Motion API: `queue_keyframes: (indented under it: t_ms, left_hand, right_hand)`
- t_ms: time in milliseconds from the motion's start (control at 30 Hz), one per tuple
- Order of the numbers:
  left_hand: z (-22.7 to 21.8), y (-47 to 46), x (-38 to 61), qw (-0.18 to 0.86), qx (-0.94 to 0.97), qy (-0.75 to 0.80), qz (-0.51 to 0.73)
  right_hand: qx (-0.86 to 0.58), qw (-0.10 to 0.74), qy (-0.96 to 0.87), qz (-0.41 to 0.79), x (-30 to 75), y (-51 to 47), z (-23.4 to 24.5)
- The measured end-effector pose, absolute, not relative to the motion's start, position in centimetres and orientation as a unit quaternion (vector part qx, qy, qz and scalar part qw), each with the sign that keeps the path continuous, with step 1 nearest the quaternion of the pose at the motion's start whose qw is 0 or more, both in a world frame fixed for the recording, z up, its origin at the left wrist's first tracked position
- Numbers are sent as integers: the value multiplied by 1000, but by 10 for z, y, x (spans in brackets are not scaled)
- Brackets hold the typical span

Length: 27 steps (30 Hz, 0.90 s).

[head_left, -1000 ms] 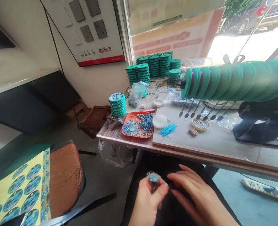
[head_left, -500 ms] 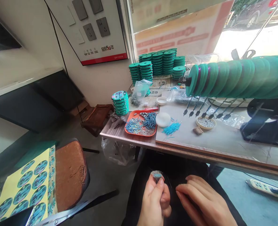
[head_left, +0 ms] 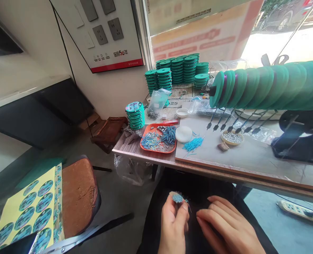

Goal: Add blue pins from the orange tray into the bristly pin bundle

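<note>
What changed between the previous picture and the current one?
Since then, the left hand has tilted its small bundle so its blue end shows more fully. The right hand stays apart from it; the orange tray and stacked green spools remain in place.

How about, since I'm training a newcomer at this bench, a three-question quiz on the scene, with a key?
1. What does the left hand hold? A) a power strip; B) a bundle of blue-ended pieces; C) a plastic bag.
2. True or false: as the camera sees it, the orange tray lies to the left of the round white disc.
3. Fill in the colour: the row of spools at the right is ____.

Key: 1 B; 2 true; 3 green.
</note>
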<state>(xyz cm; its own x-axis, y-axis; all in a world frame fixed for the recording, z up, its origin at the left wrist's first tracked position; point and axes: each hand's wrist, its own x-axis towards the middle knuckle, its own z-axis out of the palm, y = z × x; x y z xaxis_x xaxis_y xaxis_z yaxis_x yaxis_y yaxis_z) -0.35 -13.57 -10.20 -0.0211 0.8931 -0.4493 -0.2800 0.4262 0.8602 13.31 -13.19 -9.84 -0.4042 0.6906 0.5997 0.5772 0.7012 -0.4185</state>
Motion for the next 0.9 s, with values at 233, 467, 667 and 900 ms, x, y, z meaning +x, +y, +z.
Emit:
queue_keyframes:
  t_ms: [233,467,667,900]
  left_hand:
    - [-128,-146,-11,435,430,642,463]
    - [-125,-146,-12,396,470,641,460]
    - [-127,-146,-12,379,467,638,481]
    - [-124,-146,-10,352,493,629,487]
  right_hand:
    - [-380,399,-831,77,133,-131,-98]
    - [-386,399,-828,82,132,-130,-95]
    - [-384,408,-824,82,132,-130,-95]
    - [-391,410,-820,86,131,-129,-96]
